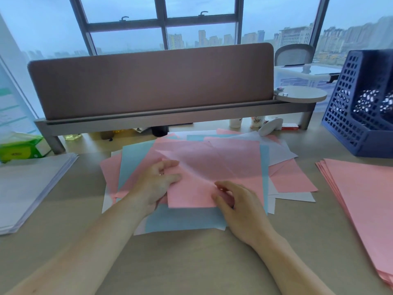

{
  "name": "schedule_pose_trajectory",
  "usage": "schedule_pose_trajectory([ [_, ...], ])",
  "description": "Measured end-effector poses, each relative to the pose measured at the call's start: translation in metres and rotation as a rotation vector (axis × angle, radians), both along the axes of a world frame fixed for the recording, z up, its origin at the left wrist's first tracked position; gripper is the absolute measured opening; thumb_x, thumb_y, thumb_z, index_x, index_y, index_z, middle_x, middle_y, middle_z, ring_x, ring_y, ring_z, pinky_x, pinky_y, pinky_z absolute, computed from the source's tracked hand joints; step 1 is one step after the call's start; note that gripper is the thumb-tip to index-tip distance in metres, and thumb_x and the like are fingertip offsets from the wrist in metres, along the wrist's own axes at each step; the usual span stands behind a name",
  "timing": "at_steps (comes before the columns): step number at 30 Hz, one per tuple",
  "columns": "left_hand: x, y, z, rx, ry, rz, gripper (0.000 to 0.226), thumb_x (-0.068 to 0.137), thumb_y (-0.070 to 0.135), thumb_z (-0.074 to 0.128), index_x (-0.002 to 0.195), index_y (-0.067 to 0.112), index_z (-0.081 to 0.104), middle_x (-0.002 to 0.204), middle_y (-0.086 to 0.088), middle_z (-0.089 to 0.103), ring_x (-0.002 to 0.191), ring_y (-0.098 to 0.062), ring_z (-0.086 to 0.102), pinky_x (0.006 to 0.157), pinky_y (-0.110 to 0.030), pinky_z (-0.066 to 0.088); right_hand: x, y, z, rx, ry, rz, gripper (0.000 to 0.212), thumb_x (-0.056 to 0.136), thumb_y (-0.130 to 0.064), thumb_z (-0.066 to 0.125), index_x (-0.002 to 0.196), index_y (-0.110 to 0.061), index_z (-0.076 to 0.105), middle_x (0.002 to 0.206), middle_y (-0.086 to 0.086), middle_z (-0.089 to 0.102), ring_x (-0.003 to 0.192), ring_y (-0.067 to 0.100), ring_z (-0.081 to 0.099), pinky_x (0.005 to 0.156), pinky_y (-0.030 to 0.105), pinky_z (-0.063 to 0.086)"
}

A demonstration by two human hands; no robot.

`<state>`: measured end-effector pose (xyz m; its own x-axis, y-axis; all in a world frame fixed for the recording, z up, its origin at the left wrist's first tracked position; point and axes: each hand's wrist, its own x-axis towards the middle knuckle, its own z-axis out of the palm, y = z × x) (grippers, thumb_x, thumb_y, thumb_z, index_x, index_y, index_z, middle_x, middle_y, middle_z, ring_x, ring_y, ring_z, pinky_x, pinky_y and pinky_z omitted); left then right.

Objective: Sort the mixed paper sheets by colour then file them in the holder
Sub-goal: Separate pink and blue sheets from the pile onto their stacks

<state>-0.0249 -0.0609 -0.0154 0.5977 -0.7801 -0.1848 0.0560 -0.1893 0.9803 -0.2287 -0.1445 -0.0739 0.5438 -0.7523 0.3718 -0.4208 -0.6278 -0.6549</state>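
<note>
Top pink sheet [191, 194]: lies uppermost on the mixed pile [180, 220] at near-centre of the desk [191, 262], both hands on it.
- Left hand [157, 184]: fingers [173, 177] lie over the sheet's left edge and the thumb side passes beneath it, so the edge is pinched.
- Right hand [240, 207]: fingers [223, 186] curled, tips and thumb nipping the sheet by its near edge. Creases fan out from that spot.
- Pile: pink, light blue and white sheets overlapping at skewed angles, spreading toward the far right.
- Right of the pile, apart from it: pink stack [361, 199], edges slightly fanned.
- Left, apart: white stack [32, 188].
- Far right: dark blue perforated holder [344, 124], upright on the desk.
- Far left: green tissue pack [19, 150]; print too blurred to read.
- Far side: brown partition screen [148, 81] on a raised shelf. Small bottles and a red box stand under it, labels unreadable.
</note>
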Motion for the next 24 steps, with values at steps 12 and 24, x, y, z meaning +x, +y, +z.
schedule_pose_trajectory([
  [12,-0.011,-0.081,0.01,0.37,-0.651,-0.247,0.073,0.083,0.017,0.075,0.147,0.027,0.041,0.129,-0.005,0.058,0.11,-0.024,0.061,0.093,-0.033,0.05,-0.016,-0.041,0.023,0.236,-0.059,-0.275,0.059,0.09,-0.045,0.067,0.14,-0.015,0.053,0.141,-0.001,0.054,0.132,0.019,0.046,0.107,0.028,0.034],
  [24,0.0,-0.1,0.016,0.626,-0.625,-0.094,0.043,0.079,0.042,0.082,0.084,0.011,0.053,0.081,-0.006,0.057,0.075,-0.025,0.056,0.067,-0.028,0.044,-0.004,-0.04,0.003,-0.045,0.327,-0.225,0.056,0.095,-0.049,0.05,0.143,-0.021,0.042,0.148,-0.003,0.041,0.135,0.019,0.036,0.112,0.03,0.029],
])
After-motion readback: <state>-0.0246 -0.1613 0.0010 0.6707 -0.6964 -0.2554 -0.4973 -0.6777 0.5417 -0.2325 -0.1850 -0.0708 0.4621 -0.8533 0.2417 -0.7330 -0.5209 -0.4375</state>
